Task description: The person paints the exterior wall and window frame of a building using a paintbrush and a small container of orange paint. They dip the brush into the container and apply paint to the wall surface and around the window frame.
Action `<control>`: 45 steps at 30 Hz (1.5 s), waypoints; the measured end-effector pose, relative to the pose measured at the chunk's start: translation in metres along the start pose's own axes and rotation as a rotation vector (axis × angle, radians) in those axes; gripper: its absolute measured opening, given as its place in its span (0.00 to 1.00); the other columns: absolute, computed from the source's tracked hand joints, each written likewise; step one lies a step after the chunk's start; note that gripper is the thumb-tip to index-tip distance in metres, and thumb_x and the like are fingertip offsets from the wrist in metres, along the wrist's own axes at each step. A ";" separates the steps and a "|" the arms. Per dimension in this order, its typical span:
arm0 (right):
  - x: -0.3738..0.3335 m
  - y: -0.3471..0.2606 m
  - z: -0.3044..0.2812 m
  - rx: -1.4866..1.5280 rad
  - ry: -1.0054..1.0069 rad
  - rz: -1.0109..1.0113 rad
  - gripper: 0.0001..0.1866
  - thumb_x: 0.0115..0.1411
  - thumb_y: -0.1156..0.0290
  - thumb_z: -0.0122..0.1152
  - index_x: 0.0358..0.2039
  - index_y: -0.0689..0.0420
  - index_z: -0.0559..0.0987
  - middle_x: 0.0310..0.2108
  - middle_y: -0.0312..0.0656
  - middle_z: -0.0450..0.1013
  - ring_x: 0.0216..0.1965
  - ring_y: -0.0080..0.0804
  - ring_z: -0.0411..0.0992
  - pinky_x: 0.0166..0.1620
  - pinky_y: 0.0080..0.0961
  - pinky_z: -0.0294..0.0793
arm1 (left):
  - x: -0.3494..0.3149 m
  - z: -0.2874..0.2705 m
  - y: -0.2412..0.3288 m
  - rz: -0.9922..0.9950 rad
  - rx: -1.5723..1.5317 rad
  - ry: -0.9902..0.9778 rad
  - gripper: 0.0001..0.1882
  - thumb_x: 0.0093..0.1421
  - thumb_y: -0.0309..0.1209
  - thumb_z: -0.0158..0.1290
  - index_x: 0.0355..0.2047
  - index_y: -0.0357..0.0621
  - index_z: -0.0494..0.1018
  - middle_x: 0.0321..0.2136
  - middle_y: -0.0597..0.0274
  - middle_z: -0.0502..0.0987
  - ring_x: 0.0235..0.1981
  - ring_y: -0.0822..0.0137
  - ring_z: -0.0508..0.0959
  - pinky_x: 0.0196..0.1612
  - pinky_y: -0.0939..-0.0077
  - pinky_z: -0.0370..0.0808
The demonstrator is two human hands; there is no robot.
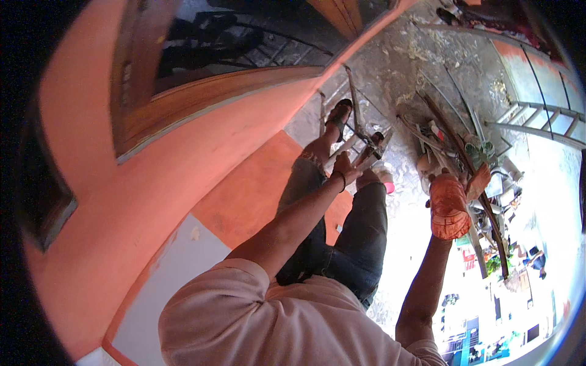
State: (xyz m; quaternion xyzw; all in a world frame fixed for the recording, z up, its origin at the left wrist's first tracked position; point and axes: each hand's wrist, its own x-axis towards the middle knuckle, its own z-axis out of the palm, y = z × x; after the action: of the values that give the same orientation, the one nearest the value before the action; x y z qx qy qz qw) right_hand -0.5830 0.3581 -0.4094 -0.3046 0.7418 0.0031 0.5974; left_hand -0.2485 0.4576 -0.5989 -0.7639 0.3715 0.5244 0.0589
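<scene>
My left hand (343, 166) is closed at the top of a stepladder (364, 160), on which my feet rest high above the ground. A dark band circles that wrist. Out to the right, my right hand (441, 175) holds an orange, paint-smeared container (450, 207). The container hides most of this hand; only some fingers show near its far rim. From beside the rim a flat, orange-smeared piece (478, 182) sticks out, perhaps a paintbrush. Both hands are apart from the wall.
On the left runs an orange wall (201, 158) with a wood-framed window (238, 79). Long poles (482, 201) and plants lie or lean at right, near another ladder (543, 122). A pink-and-white bucket (386, 178) stands on the ground below.
</scene>
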 end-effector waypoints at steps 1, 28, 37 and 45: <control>0.007 0.006 -0.001 0.010 0.025 0.039 0.22 0.65 0.45 0.63 0.40 0.52 0.80 0.36 0.44 0.80 0.26 0.39 0.75 0.30 0.44 0.71 | 0.008 0.015 -0.010 0.031 0.065 0.070 0.48 0.46 0.40 0.70 0.62 0.30 0.60 0.59 0.33 0.68 0.63 0.40 0.68 0.63 0.51 0.69; 0.147 0.087 0.037 0.895 0.057 0.010 0.25 0.70 0.54 0.58 0.59 0.57 0.69 0.40 0.46 0.76 0.38 0.38 0.74 0.39 0.35 0.74 | 0.135 0.046 -0.096 0.185 0.312 0.160 0.18 0.56 0.43 0.63 0.36 0.41 0.80 0.28 0.46 0.83 0.31 0.43 0.83 0.34 0.48 0.81; 0.184 0.038 0.058 0.460 0.227 -0.038 0.27 0.71 0.45 0.53 0.50 0.58 0.76 0.28 0.47 0.77 0.26 0.38 0.73 0.27 0.34 0.71 | 0.129 0.047 -0.088 0.169 0.385 0.207 0.18 0.56 0.45 0.63 0.35 0.43 0.79 0.25 0.47 0.82 0.28 0.45 0.84 0.32 0.49 0.82; 0.207 0.029 0.065 0.503 0.192 -0.070 0.26 0.70 0.46 0.53 0.53 0.57 0.75 0.33 0.46 0.76 0.32 0.39 0.73 0.32 0.36 0.72 | 0.128 0.039 -0.077 0.054 0.406 0.069 0.20 0.56 0.46 0.61 0.37 0.42 0.77 0.27 0.46 0.83 0.32 0.43 0.84 0.36 0.46 0.81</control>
State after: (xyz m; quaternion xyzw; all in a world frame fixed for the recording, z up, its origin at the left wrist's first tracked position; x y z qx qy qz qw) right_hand -0.5597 0.3126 -0.6218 -0.1712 0.7614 -0.2308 0.5811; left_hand -0.2072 0.4671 -0.7476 -0.7437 0.4917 0.4134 0.1849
